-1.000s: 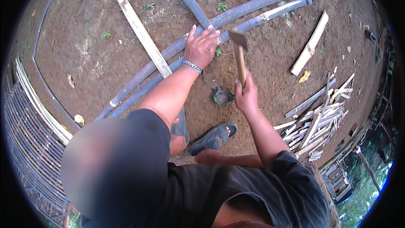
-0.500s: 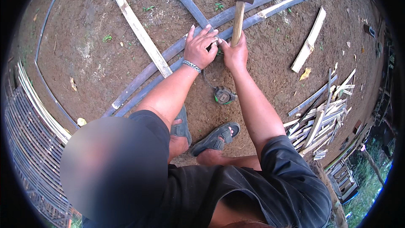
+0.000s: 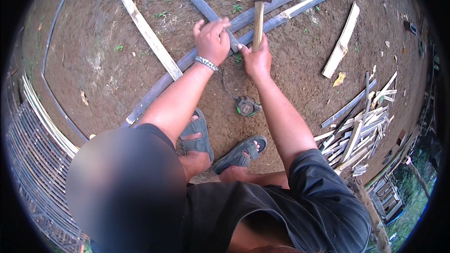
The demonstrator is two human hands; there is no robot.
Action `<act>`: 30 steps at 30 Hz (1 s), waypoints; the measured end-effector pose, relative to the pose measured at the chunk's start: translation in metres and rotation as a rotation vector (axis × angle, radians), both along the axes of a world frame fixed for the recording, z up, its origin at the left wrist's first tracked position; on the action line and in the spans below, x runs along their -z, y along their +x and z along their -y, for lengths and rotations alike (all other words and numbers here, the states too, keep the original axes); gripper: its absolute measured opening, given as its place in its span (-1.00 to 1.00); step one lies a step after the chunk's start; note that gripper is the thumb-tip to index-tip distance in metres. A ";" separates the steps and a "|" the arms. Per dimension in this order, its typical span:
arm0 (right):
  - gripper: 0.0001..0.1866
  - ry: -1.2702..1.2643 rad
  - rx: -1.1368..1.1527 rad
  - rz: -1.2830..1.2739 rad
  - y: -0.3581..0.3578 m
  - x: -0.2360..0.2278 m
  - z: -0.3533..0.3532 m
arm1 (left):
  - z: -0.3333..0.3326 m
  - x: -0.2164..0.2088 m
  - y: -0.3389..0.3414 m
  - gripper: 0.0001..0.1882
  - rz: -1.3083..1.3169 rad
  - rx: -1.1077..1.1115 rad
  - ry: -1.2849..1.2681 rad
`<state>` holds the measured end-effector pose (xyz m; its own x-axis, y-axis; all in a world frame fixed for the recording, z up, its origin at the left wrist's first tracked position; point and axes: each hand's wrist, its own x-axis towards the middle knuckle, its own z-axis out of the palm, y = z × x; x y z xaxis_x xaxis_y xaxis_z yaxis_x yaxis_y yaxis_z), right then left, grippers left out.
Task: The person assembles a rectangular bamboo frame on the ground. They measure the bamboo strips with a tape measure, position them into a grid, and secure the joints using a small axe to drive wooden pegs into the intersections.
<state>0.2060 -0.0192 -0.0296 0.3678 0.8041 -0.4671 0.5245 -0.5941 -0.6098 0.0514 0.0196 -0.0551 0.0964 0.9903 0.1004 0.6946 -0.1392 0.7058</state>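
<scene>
My right hand is wrapped round the wooden handle of a hatchet, whose dark metal head points away from me. Its thumb reaches to the near end of a grey bamboo slat. That slat lies across two long bamboo strips on the ground. Just left of the slat's end, my left hand hovers with a bracelet at the wrist. Its fingers are loosely apart, partly smeared by motion, with nothing seen in them. Below the hands sits a black and green tape measure with a strap.
A pale split slat lies at the left, its near end by the bamboo strips. At the right are a short split piece and a heap of offcuts. A slatted bamboo panel stands far left. My sandalled feet are below.
My left hand has drawn back a little to the left, so the slat's near end now shows between my hands. The slat has shifted toward me. The hatchet stays in my right hand.
</scene>
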 end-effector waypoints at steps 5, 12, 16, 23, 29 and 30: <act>-0.06 0.008 0.001 -0.024 0.000 0.002 0.001 | -0.041 -0.003 -0.001 -0.18 -0.497 0.247 -0.068; -0.07 0.023 -0.008 -0.044 0.001 0.000 -0.001 | -0.049 -0.014 -0.011 0.03 -0.650 0.490 -0.302; -0.06 -0.026 -0.010 -0.061 0.000 -0.005 -0.003 | -0.052 -0.022 -0.011 0.04 -0.692 0.522 -0.358; -0.15 0.112 -0.112 0.005 0.014 0.001 0.007 | -0.052 -0.027 -0.011 0.00 -0.677 0.555 -0.363; -0.39 0.143 -0.390 -0.010 0.070 -0.050 0.077 | -0.052 -0.027 -0.013 0.00 -0.637 0.551 -0.380; -0.41 0.224 -0.479 0.019 0.077 -0.052 0.090 | -0.052 -0.025 -0.014 0.00 -0.636 0.547 -0.379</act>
<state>0.2828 -0.1092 0.0220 -0.0590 0.9635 -0.2612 0.7172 -0.1411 -0.6825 0.0369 0.0716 -0.0300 0.4870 0.7463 -0.4537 0.8730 -0.3998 0.2793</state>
